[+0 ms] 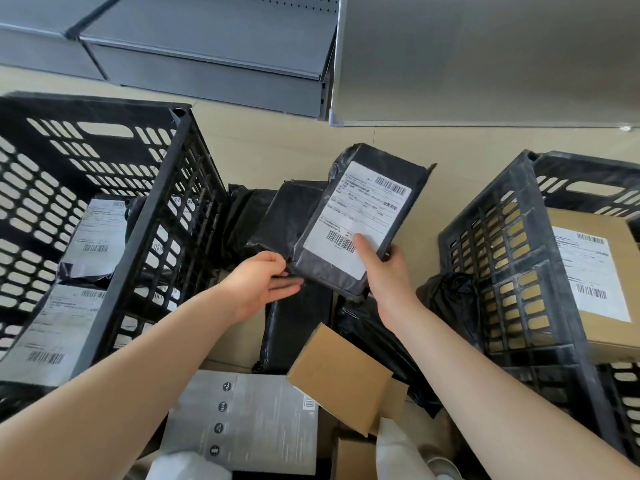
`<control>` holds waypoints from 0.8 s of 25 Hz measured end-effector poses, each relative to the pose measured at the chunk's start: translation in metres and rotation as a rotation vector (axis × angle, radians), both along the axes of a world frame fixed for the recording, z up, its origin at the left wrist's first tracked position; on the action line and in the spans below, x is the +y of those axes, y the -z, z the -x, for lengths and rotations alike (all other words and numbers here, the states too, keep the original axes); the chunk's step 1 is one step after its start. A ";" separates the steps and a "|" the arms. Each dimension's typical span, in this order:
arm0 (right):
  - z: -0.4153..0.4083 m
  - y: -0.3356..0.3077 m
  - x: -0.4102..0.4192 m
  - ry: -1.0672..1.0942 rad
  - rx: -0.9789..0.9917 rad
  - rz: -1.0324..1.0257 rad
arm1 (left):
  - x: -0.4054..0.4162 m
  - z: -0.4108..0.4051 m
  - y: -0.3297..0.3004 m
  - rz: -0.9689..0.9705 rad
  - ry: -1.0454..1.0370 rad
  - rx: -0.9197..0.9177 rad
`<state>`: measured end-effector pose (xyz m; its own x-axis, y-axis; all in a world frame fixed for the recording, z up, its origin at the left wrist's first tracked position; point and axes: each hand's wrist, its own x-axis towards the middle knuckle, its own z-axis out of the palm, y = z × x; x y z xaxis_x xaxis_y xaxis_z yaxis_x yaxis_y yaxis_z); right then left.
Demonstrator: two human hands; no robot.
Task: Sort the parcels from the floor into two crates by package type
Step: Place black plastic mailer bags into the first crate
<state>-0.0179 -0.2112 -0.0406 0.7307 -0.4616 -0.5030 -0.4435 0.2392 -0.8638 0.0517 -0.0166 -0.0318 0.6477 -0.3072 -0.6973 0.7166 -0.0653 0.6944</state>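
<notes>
My right hand (382,268) grips a black poly-bag parcel (360,216) with a white shipping label, lifted above the floor pile, thumb on the label. My left hand (263,282) touches the parcel's lower left corner with relaxed, mostly straight fingers. The left black crate (180,188) holds black bagged parcels (93,237) with labels. In the right black crate (502,258) lies a brown cardboard box (595,282) with a label. Below the hands, more black bagged parcels (277,216) lie on the floor.
A small brown cardboard box (339,375) and a grey printed carton (249,420) lie near my feet among other cartons. Grey metal shelving (214,53) stands on the beige floor behind the crates.
</notes>
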 end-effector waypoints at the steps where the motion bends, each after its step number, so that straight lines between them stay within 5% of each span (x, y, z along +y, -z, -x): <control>1: -0.001 -0.003 0.002 -0.016 0.009 0.042 | 0.000 0.000 -0.002 -0.090 0.017 -0.009; 4: -0.001 -0.012 0.004 -0.031 -0.002 0.073 | -0.001 0.004 -0.010 -0.205 0.006 -0.073; 13: -0.023 -0.069 0.024 -0.106 -0.021 -0.088 | 0.012 0.003 -0.066 0.083 0.007 -0.279; 20: -0.059 -0.112 0.059 -0.268 -0.071 -0.012 | 0.029 -0.002 -0.106 0.195 -0.246 -0.327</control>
<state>0.0413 -0.1517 0.0716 0.8593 -0.2415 -0.4508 -0.4311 0.1321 -0.8926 0.0538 0.0121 0.0740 0.8944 -0.2221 -0.3882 0.4354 0.2341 0.8693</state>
